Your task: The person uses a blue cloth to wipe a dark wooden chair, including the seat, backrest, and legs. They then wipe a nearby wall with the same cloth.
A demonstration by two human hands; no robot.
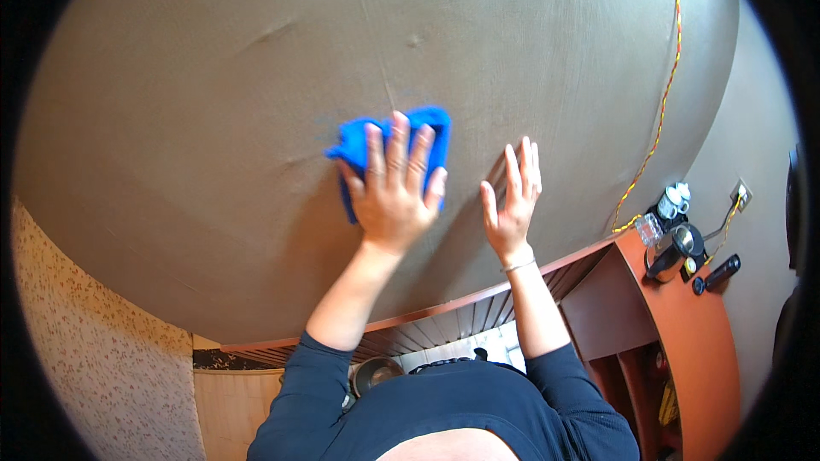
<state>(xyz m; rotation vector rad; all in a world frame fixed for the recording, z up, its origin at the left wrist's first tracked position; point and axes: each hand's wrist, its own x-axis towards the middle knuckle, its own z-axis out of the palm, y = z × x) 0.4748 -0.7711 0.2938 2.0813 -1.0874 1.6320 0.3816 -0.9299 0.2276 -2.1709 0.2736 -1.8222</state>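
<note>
A bright blue cloth (428, 116) is pressed flat against a grey-brown wall (224, 109) under my left hand (394, 198), whose fingers are spread over it. The wall covering has a vertical seam and a few creases near the cloth. To the right of the cloth, my right hand (516, 205) is raised at the wall with its fingers extended and nothing in it; a thin bracelet circles that wrist. Whether its fingertips touch the wall cannot be told.
A twisted red-and-yellow cord (669, 77) runs down the wall at right. An orange-brown cabinet (695, 333) bears an electric kettle (672, 253), lidded cups (671, 203) and a black bottle (722, 272). A wall socket (741, 194) holds a plug. Slatted wood panelling (448, 319) lies below.
</note>
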